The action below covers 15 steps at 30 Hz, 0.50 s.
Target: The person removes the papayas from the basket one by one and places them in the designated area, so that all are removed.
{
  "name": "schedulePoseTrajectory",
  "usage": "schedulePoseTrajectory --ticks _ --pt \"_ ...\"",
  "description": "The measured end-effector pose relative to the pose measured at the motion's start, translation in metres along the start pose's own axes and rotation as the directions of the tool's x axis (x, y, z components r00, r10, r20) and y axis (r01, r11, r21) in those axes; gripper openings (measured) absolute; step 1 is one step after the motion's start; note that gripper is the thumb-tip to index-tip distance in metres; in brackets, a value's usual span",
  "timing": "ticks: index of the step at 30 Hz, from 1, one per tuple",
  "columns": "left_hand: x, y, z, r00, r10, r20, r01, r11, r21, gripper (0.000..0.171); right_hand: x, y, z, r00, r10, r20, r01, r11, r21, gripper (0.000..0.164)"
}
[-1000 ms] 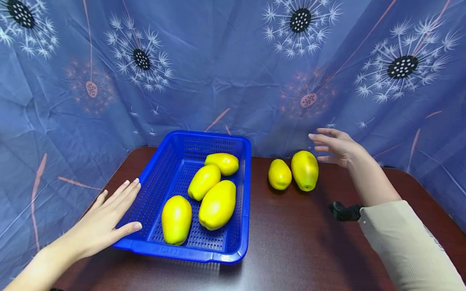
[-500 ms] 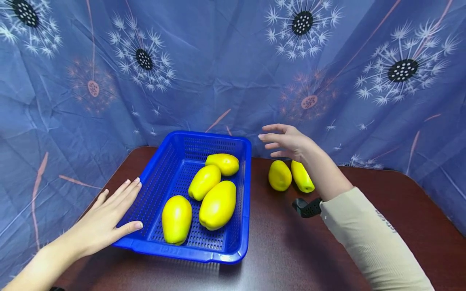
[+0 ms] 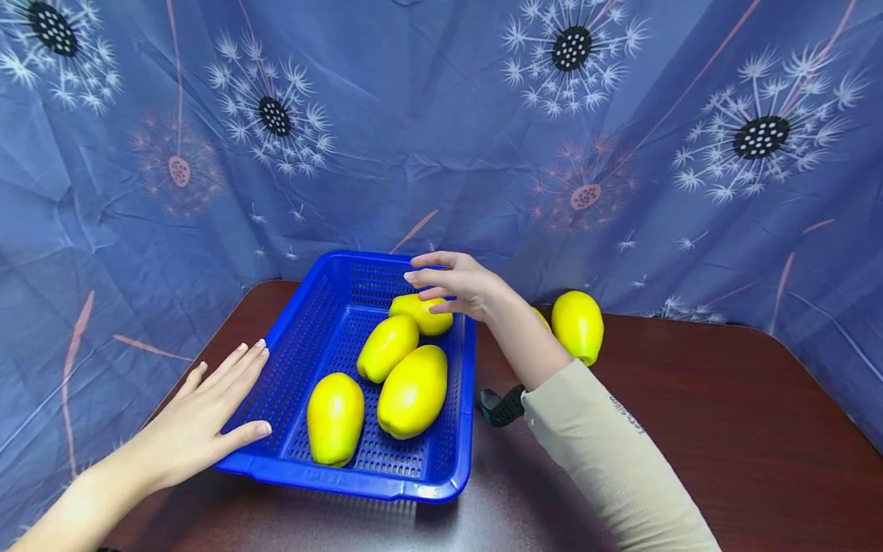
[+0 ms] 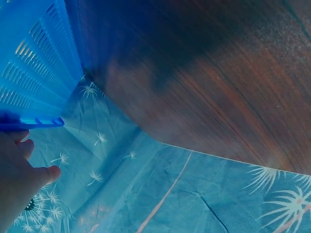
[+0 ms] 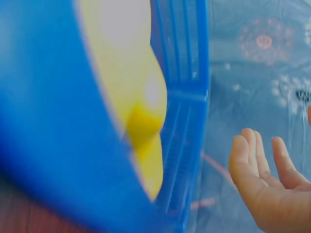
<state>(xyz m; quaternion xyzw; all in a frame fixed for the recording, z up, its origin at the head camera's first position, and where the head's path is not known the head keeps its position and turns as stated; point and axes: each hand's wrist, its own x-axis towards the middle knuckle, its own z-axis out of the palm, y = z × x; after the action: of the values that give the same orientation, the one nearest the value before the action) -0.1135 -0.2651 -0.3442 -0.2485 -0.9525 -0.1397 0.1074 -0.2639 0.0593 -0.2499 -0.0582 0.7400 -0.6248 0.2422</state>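
Observation:
A blue perforated plastic basket (image 3: 331, 481) holds several yellow papayas, among them a near-left one (image 3: 336, 419) and a larger one (image 3: 412, 391). My left hand (image 3: 196, 425) rests on the basket's left rim with straight, spread fingers; the left wrist view catches its thumb and fingertips by the rim. Above the basket's far right corner hovers my right hand (image 3: 469, 290), fingers apart and slightly bent, holding nothing. It partly covers the farthest papaya (image 3: 414, 307). Outside the basket to the right lies another papaya (image 3: 578, 326); one beside it is mostly hidden behind my right forearm.
The basket stands on a dark brown wooden table (image 3: 690, 399), left of its middle. A blue dandelion-print cloth (image 3: 414, 115) hangs close behind the table and along its sides. A black device (image 3: 500, 406) is strapped at my right wrist.
My right hand has swept left from beyond the two outer papayas, past them, to over the basket's far right corner. My left hand, the basket and the papayas have stayed put.

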Motion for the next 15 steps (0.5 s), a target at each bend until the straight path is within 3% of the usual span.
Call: schedulePoseTrajectory --ticks 15 --pt "0.000 -0.002 0.003 1.000 -0.009 -0.005 0.009 0.999 0.038 0.084 0.016 0.012 0.066 0.994 0.041 0.097 -0.041 0.999 -0.005 0.040"
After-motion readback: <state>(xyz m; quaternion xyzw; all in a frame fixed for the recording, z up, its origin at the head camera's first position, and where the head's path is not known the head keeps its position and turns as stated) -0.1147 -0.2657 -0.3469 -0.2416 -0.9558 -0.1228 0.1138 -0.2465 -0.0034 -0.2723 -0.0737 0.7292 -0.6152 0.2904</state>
